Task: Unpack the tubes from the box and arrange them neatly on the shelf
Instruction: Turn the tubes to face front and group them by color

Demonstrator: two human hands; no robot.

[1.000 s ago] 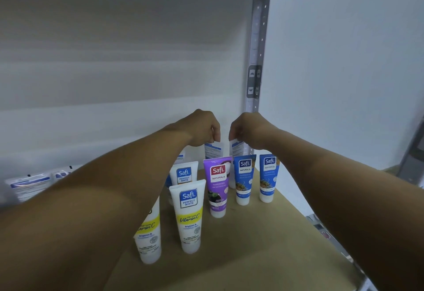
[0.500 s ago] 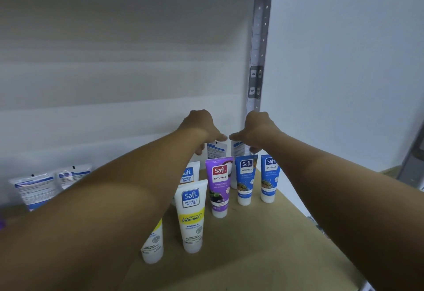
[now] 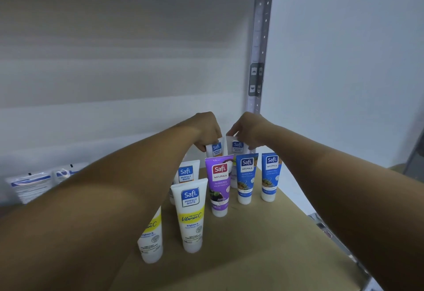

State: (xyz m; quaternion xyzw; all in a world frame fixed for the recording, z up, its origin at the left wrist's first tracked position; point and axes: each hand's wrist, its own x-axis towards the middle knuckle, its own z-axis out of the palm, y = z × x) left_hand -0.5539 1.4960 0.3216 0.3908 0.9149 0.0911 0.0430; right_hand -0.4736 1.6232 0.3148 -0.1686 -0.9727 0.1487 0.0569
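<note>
Both hands are at the back of the shelf [image 3: 263, 245], centre of the frame. The left hand [image 3: 205, 130] grips the top of a white rear tube [image 3: 216, 149], fingers curled over its crimped end. The right hand [image 3: 247, 130] likewise holds a second white rear tube [image 3: 237, 147] just beside the first.

Change noted: half a second ago the two hands were almost touching and covered most of both labels; they now sit slightly apart and more of each label shows below the fingers. The two tubes appear to have been shifted and stood upright behind the purple tube [image 3: 219, 185] and the left blue tube [image 3: 245, 177].

Judgement: this is final straightening of the back row, not a fresh placement. Release looks close.

Forward rows stand upright: a right blue tube [image 3: 270, 176], a front white and yellow tube [image 3: 191, 215], another partly hidden by the left forearm. The box is not in view. Flat white packets [image 3: 29, 185] lie at left.
</note>
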